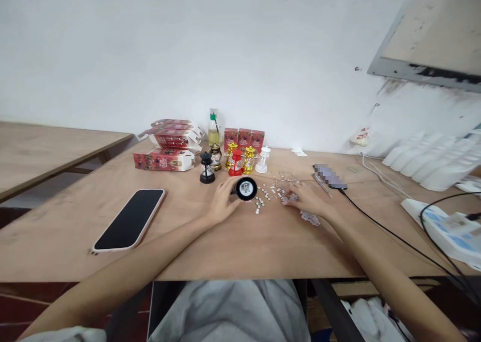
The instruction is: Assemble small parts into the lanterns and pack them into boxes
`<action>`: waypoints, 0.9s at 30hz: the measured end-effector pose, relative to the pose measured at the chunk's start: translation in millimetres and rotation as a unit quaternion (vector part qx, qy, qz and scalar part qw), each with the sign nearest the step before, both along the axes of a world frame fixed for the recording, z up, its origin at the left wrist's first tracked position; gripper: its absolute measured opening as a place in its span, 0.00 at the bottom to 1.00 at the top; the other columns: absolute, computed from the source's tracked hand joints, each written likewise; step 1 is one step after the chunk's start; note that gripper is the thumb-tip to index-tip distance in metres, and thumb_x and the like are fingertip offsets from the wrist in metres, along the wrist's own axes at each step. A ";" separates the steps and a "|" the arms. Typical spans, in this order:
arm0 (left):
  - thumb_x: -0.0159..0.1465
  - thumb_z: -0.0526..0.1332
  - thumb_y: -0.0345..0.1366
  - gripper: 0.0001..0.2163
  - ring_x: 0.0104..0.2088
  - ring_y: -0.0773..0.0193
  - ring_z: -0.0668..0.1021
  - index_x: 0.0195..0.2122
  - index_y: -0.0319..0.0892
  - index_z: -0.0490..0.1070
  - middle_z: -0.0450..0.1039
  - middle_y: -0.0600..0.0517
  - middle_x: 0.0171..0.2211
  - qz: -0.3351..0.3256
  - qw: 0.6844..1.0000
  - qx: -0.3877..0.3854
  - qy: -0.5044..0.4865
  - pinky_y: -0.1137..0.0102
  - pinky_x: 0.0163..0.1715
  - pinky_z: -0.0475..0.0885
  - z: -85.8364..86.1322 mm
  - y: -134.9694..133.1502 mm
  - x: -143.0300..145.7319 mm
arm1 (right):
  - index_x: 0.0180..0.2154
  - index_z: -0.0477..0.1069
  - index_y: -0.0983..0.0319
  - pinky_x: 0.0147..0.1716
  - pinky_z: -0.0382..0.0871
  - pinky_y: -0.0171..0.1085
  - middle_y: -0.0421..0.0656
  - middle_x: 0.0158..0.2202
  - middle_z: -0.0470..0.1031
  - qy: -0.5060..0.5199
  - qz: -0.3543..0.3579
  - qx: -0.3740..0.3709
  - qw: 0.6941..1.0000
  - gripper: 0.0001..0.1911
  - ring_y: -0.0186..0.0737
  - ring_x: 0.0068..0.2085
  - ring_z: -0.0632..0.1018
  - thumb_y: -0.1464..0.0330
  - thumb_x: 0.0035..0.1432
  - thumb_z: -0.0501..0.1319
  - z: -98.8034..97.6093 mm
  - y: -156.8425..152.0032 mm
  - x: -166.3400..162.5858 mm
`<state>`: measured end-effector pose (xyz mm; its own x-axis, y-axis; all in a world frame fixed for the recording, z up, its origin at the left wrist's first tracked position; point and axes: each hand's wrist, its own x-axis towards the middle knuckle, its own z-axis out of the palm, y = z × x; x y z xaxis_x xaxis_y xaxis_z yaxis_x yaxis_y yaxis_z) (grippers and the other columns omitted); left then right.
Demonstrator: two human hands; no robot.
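Note:
My left hand point(224, 202) is wrapped round a small black lantern point(246, 188), tipped so that its round base with a pale centre faces me. To its right my right hand point(303, 198) is bent over a little heap of pale, translucent pieces point(289, 199), fingertips touching them. What the fingertips pinch, if anything, is too small to tell. Button cells point(260, 200) and small white tabs lie scattered between my hands. Behind them stand several upright mini lanterns: a black one point(207, 168), a bronze one point(215, 157), a red one point(235, 162), a gold one point(248, 160) and a white one point(263, 160).
Red printed boxes point(164, 159) are stacked at back left, near a green-capped bottle point(213, 130). A phone point(130, 219) lies at left. On the right are a screwdriver point(322, 185), a cabled device point(329, 176) and a power strip point(443, 229). Wire rings point(287, 179) lie mid-table.

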<state>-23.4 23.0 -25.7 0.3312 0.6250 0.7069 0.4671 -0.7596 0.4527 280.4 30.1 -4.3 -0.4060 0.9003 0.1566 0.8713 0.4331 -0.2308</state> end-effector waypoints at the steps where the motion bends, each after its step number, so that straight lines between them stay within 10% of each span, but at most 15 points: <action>1: 0.60 0.63 0.38 0.24 0.55 0.54 0.70 0.56 0.43 0.60 0.68 0.44 0.54 -0.007 1.000 0.004 -0.005 0.59 0.52 0.66 -0.4 0.4 -0.5 | 0.36 0.72 0.61 0.42 0.65 0.42 0.46 0.38 0.75 0.021 0.006 0.005 1.000 0.12 0.46 0.42 0.73 0.59 0.57 0.59 -1.8 0.1 -1.4; 10: 0.59 0.63 0.39 0.24 0.54 0.52 0.71 0.55 0.43 0.59 0.68 0.43 0.52 0.018 1.000 -0.013 -0.012 0.59 0.51 0.66 -2.8 -0.2 1.3 | 0.35 0.74 0.60 0.29 0.67 0.35 0.43 0.30 0.78 0.225 0.012 0.325 0.919 0.07 0.37 0.30 0.76 0.67 0.61 0.58 13.5 -31.1 -45.6; 14: 0.59 0.62 0.38 0.23 0.53 0.53 0.71 0.55 0.43 0.59 0.68 0.43 0.52 0.019 1.000 0.003 -0.006 0.59 0.50 0.66 -4.9 0.2 1.1 | 0.39 0.74 0.58 0.28 0.69 0.34 0.40 0.29 0.78 0.246 0.190 0.462 0.830 0.08 0.35 0.30 0.76 0.74 0.58 0.61 19.6 -34.8 -92.1; 27: 0.63 0.58 0.39 0.23 0.52 0.54 0.70 0.58 0.40 0.57 0.66 0.43 0.52 0.041 0.994 0.055 0.090 0.63 0.47 0.62 -3.1 -1.6 -2.2 | 0.37 0.72 0.63 0.27 0.68 0.34 0.43 0.26 0.75 0.199 0.192 0.506 0.817 0.07 0.35 0.28 0.71 0.77 0.55 0.63 14.5 -39.3 -121.2</action>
